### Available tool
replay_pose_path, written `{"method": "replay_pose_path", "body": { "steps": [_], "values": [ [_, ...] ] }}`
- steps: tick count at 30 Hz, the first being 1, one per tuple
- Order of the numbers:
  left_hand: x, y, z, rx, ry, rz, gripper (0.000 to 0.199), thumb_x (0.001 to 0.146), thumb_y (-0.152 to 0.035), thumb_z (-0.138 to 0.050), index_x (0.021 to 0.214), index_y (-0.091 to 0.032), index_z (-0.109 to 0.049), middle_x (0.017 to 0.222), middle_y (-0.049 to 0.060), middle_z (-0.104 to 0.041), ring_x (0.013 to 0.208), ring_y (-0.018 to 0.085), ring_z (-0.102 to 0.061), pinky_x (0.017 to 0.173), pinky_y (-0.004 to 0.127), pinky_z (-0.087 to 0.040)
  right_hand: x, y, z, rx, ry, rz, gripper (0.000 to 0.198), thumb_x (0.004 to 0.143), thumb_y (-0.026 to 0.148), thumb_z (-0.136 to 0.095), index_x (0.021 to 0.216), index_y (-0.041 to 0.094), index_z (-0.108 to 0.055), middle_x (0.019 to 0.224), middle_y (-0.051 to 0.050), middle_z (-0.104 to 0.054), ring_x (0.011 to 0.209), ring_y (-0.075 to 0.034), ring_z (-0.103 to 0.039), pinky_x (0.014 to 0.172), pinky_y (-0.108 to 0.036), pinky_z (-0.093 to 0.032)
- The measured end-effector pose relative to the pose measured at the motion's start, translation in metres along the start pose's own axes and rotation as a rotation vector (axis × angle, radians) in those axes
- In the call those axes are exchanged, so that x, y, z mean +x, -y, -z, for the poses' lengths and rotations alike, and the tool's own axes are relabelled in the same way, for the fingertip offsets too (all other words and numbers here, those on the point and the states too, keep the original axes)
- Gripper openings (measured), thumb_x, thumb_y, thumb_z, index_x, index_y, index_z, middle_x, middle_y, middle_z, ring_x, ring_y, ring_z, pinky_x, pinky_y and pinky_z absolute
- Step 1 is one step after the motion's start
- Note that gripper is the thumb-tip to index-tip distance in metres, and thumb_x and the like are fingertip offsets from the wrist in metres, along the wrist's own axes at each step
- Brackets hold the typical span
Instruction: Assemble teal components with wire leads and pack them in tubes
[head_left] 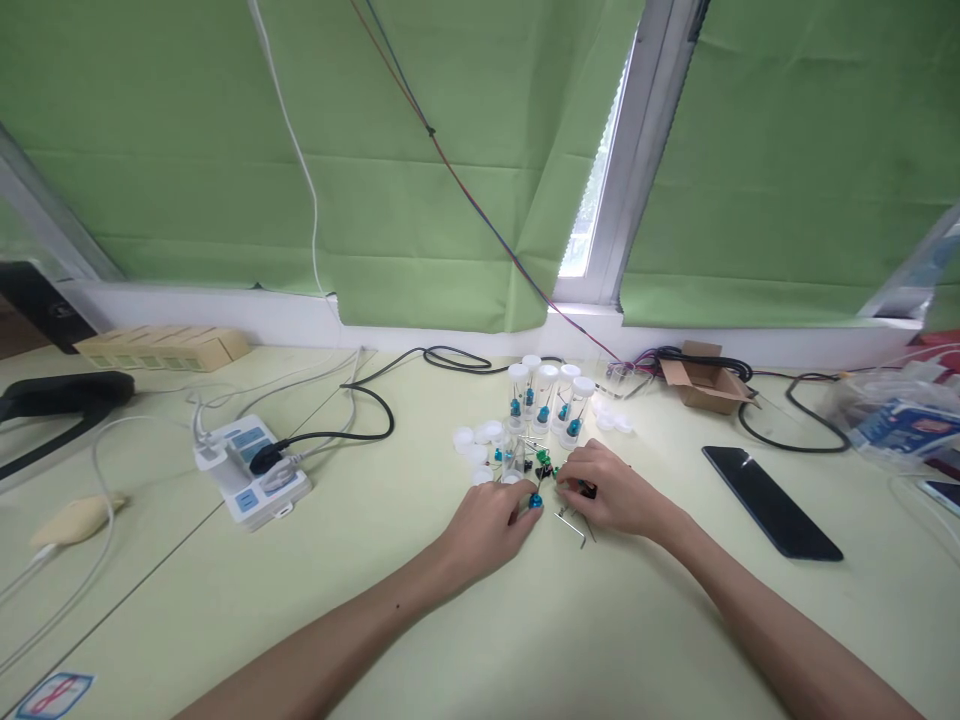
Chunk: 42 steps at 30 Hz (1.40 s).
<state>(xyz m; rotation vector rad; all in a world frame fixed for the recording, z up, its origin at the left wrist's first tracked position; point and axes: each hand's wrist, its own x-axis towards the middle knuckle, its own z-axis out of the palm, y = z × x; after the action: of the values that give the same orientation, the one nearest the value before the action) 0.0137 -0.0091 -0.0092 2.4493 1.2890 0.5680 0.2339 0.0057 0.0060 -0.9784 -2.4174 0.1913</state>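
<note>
My left hand (491,525) rests on the table, thumb and forefinger pinching a small blue fitting (535,500) with a thin metal pin standing up from it. Close by on the right, my right hand (600,485) has its fingers curled down over small dark parts; what they grip is hidden. Between and beyond the hands lie small green fittings (544,458) and black pieces. A bent metal rod, like a hex key (571,530), lies just below the right fingers. Behind stand several clear tubes (545,395) with white caps, blue fittings inside. An uncapped clear tube (513,460) stands nearer.
Loose white caps (478,440) lie left of the tubes. A power strip (251,475) with plugs and cables is at left. To the right are a black phone (772,502), an open cardboard box (703,380) and a plastic bag (900,415). Yellow boxes (161,348) line the back left.
</note>
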Motion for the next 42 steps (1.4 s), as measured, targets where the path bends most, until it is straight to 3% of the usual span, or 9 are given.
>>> {"method": "replay_pose_path", "body": {
  "steps": [10, 42],
  "values": [
    [-0.001, -0.002, 0.000, -0.003, -0.012, 0.011, 0.019, 0.092, -0.032, -0.047, 0.082, -0.022, -0.059, 0.057, -0.003, -0.054, 0.053, 0.014, -0.049, 0.053, 0.025, -0.029, -0.001, 0.003, 0.003, 0.080, 0.121, -0.023, 0.012, 0.088, 0.019, -0.062, 0.078, 0.022, -0.069, 0.076, -0.002, -0.062, 0.074, -0.018, -0.057, 0.079, -0.037, -0.041],
    [0.001, 0.002, -0.001, -0.006, -0.004, 0.014, 0.020, 0.093, -0.034, -0.045, 0.084, -0.022, -0.058, 0.058, -0.003, -0.053, 0.053, 0.014, -0.048, 0.052, 0.026, -0.027, 0.000, 0.004, -0.009, 0.044, 0.086, -0.010, 0.018, 0.095, 0.016, -0.052, 0.082, 0.020, -0.064, 0.083, -0.004, -0.061, 0.079, -0.018, -0.056, 0.077, -0.034, -0.043]
  ]
}}
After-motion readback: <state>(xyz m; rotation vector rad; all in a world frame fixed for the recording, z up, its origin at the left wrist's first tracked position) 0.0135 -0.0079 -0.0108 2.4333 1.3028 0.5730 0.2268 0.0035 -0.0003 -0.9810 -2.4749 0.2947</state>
